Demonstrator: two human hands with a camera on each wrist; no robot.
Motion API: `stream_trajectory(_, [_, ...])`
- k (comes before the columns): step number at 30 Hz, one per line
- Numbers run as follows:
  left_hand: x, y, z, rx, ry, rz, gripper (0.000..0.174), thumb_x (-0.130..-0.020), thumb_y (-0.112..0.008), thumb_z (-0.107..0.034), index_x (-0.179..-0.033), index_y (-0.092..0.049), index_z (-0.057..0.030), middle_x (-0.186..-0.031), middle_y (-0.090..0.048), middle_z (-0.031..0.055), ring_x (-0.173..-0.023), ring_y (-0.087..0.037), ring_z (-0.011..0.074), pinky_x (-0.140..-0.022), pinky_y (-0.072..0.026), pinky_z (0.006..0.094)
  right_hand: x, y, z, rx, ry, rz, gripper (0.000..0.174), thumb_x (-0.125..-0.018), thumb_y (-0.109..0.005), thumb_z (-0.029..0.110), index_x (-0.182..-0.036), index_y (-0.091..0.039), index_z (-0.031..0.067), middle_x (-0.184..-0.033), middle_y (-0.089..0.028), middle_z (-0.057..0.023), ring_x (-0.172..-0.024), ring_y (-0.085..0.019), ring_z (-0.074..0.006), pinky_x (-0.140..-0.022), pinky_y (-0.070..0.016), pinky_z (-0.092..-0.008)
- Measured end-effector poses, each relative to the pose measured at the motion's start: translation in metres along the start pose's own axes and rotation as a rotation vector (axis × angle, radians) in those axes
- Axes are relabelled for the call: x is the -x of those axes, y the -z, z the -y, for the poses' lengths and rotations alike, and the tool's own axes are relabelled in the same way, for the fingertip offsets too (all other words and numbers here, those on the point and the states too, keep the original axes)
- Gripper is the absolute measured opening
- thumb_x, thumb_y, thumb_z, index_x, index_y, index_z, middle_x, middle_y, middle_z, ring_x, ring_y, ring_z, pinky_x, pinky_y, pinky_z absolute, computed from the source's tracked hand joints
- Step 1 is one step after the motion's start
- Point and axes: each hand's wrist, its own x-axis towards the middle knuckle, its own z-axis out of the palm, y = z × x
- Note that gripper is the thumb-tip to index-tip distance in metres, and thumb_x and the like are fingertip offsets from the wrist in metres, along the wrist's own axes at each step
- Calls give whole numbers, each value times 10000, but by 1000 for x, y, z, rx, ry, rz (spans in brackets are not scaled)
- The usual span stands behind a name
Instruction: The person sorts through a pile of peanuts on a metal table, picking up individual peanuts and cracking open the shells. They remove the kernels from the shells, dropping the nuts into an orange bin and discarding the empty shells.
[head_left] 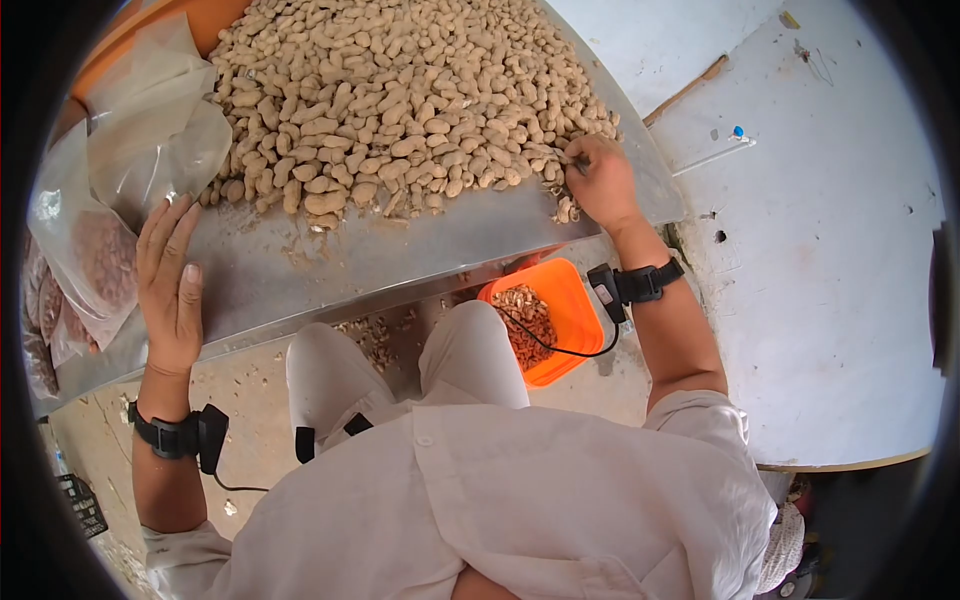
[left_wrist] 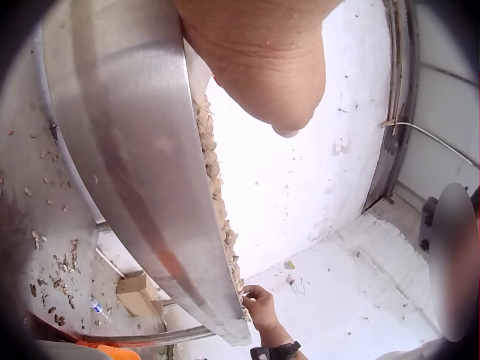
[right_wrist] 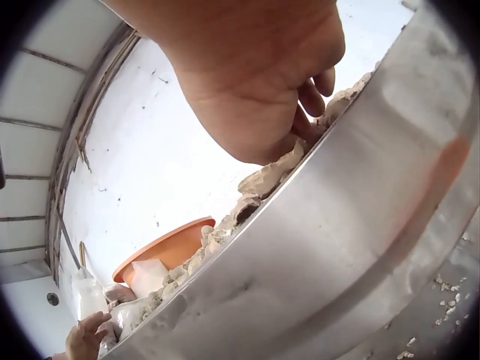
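Observation:
A large heap of unshelled peanuts (head_left: pixel 400 110) covers the far part of a metal table (head_left: pixel 290 265). At the heap's right end is my right hand (head_left: pixel 600 182), its fingers curled and thumb drawn in. It pinches what looks like a peanut, mostly hidden by the fingers. Right by this hand, in the right wrist view, lies a pale shell (right_wrist: pixel 271 172) at the table edge. On the left side, my left hand (head_left: pixel 172 275) has its fingers straight and holds nothing. Close beside it is a clear plastic bag (head_left: pixel 75 215) with reddish peanut kernels inside.
An orange bucket (head_left: pixel 570 310) with shells and reddish bits stands below the table's front edge, by my right knee. An orange basin (right_wrist: pixel 169 250) sits behind the bags. Shell scraps (head_left: pixel 370 342) litter the floor. A white wall (head_left: pixel 800 250) borders the table's right side.

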Motion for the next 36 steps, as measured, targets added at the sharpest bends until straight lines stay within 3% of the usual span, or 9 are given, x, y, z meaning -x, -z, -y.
stream_trajectory(3, [0,-1,1,1,-7,-17,496,-943,-350,-375,-1244,-518,-18,-1307,-477,144,-1251,-371,340,-1065,-238,419,4,-2,-2,-68,7,-74,167,-686,-625,-2,-846,-610,43,-858,-618,-105,-766,-587,-268,-706,-479,-328])
stream_trajectory(9, [0,-1,1,-4,0,-16,475,-938,-368,-348,-1248,-516,-20,-1305,-480,143,-1254,-371,338,-1066,-238,419,20,11,5,-281,-133,-167,203,-672,-619,-6,-869,-609,41,-842,-605,-93,-753,-579,-250,-660,-472,-317])
stream_trajectory(12, [0,-1,-1,-2,-4,-20,477,-937,-371,-351,-1249,-516,-19,-1303,-482,143,-1253,-374,337,-1066,-240,421,33,21,13,-376,-113,-123,236,-686,-622,19,-920,-623,42,-889,-592,-112,-783,-571,-253,-685,-469,-324])
stream_trajectory(17, [0,-1,0,-26,-8,-19,482,-938,-368,-357,-1247,-518,-20,-1299,-486,141,-1251,-379,336,-1065,-242,421,49,17,24,-290,33,-84,272,-706,-674,120,-965,-636,47,-979,-566,-145,-893,-533,-281,-787,-445,-342])
stream_trajectory(21, [1,-1,0,-41,-3,-23,475,-938,-369,-350,-1248,-519,-22,-1297,-488,139,-1254,-377,337,-1065,-243,421,50,4,35,-180,32,-76,285,-703,-712,172,-955,-652,54,-966,-560,-128,-925,-513,-290,-814,-430,-358])
stream_trajectory(30, [0,0,-2,-53,-9,-1,455,-933,-372,-296,-1237,-510,13,-1290,-484,168,-1260,-368,352,-1064,-240,424,53,-6,47,-122,-39,-218,109,-692,-696,103,-778,-636,71,-840,-569,-69,-840,-498,-285,-751,-423,-372])
stream_trajectory(36, [-1,0,-5,-42,-4,-2,462,-938,-367,-310,-1241,-509,9,-1294,-481,166,-1263,-367,350,-1066,-236,423,60,-9,37,-131,39,-311,168,-674,-698,76,-654,-533,59,-713,-528,-82,-720,-501,-292,-627,-410,-380])
